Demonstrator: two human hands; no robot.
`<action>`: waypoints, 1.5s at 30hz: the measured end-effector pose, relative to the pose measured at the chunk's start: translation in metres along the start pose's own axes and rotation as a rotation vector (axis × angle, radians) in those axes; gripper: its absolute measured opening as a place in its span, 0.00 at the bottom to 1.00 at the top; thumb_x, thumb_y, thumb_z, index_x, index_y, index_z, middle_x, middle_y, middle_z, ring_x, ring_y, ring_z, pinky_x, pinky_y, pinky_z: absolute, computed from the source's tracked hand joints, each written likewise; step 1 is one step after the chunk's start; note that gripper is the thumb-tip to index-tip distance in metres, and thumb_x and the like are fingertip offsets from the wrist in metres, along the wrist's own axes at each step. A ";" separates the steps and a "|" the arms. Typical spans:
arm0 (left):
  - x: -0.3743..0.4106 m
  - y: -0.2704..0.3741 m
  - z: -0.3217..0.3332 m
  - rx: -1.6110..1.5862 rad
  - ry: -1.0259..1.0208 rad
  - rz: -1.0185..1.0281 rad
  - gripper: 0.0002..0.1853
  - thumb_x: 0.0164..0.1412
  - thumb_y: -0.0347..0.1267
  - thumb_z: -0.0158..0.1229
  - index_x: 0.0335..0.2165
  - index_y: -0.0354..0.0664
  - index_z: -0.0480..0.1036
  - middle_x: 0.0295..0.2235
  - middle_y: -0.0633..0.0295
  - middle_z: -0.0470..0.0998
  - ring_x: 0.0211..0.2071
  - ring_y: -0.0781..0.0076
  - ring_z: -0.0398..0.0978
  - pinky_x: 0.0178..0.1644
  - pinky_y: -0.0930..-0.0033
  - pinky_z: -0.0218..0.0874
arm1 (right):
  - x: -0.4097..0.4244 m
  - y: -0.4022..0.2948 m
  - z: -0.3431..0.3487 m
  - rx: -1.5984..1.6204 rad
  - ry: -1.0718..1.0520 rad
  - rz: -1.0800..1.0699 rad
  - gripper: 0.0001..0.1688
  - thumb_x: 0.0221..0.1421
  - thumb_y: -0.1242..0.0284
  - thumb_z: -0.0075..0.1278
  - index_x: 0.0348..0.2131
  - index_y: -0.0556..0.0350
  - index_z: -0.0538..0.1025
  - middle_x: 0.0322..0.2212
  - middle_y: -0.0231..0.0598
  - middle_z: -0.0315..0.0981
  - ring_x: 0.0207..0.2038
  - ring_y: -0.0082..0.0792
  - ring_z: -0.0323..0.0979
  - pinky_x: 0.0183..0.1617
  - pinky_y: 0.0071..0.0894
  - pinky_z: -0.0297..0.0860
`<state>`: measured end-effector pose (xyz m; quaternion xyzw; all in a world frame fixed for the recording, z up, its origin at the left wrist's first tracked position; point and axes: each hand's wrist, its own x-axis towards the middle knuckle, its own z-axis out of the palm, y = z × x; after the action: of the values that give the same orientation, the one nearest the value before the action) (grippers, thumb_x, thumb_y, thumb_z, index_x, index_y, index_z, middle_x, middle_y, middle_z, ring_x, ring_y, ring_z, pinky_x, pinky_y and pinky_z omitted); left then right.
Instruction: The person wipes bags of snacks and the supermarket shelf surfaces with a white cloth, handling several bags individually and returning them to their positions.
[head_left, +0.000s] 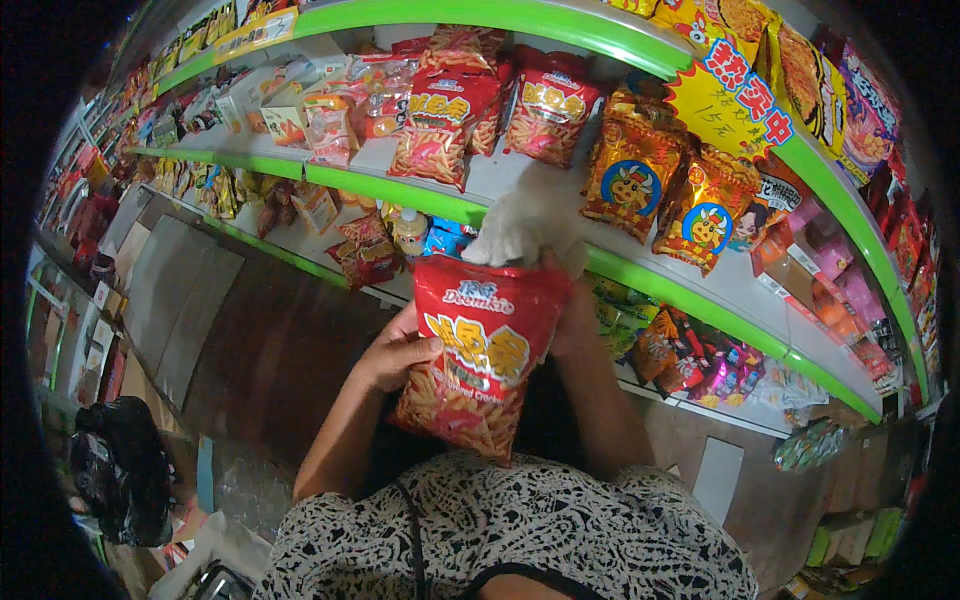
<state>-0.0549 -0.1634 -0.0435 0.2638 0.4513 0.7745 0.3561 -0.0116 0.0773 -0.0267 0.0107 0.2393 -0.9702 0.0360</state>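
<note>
A red snack bag (480, 360) with crackers pictured on it is held upright before my chest. My left hand (401, 349) grips its left side, thumb on the front. Behind its upper right edge is my right hand (562, 315), blurred and partly hidden, with a whitish cloth (521, 229) at its fingers. The cloth lies over the green edge of the shelf (450, 202). Similar red bags (439, 124) stand on that shelf above the held one, with another red bag (551, 112) to their right.
Orange-brown snack bags (634, 180) with a cartoon bull stand to the right. A yellow sale sign (724, 105) hangs from the upper green shelf edge (570, 22). Packets (671, 352) lie on the lower shelf. A black plastic bag (124, 469) is at the lower left.
</note>
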 end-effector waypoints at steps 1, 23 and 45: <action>-0.001 0.001 0.004 -0.006 -0.009 0.011 0.42 0.49 0.27 0.60 0.59 0.43 0.49 0.54 0.59 0.64 0.55 0.66 0.61 0.57 0.60 0.52 | 0.003 0.006 -0.021 0.032 -0.096 0.041 0.19 0.59 0.62 0.43 0.42 0.58 0.70 0.37 0.42 0.73 0.38 0.34 0.71 0.45 0.37 0.69; -0.023 0.000 0.016 -0.028 0.005 -0.156 0.46 0.40 0.36 0.64 0.56 0.33 0.52 0.51 0.55 0.66 0.52 0.64 0.64 0.56 0.62 0.54 | -0.087 0.049 -0.055 -0.557 0.379 0.486 0.28 0.56 0.64 0.47 0.53 0.57 0.63 0.49 0.41 0.65 0.50 0.36 0.65 0.56 0.36 0.61; 0.013 0.017 0.045 -0.001 0.264 0.137 0.17 0.55 0.28 0.56 0.45 0.39 0.68 0.41 0.64 0.74 0.44 0.75 0.70 0.50 0.67 0.60 | -0.087 0.003 0.053 -1.150 0.258 -0.474 0.24 0.58 0.67 0.44 0.52 0.58 0.63 0.52 0.41 0.61 0.55 0.38 0.59 0.59 0.37 0.55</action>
<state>-0.0350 -0.1359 -0.0068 0.1896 0.4748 0.8253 0.2399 0.0749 0.0558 0.0220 0.0534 0.7206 -0.6590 -0.2087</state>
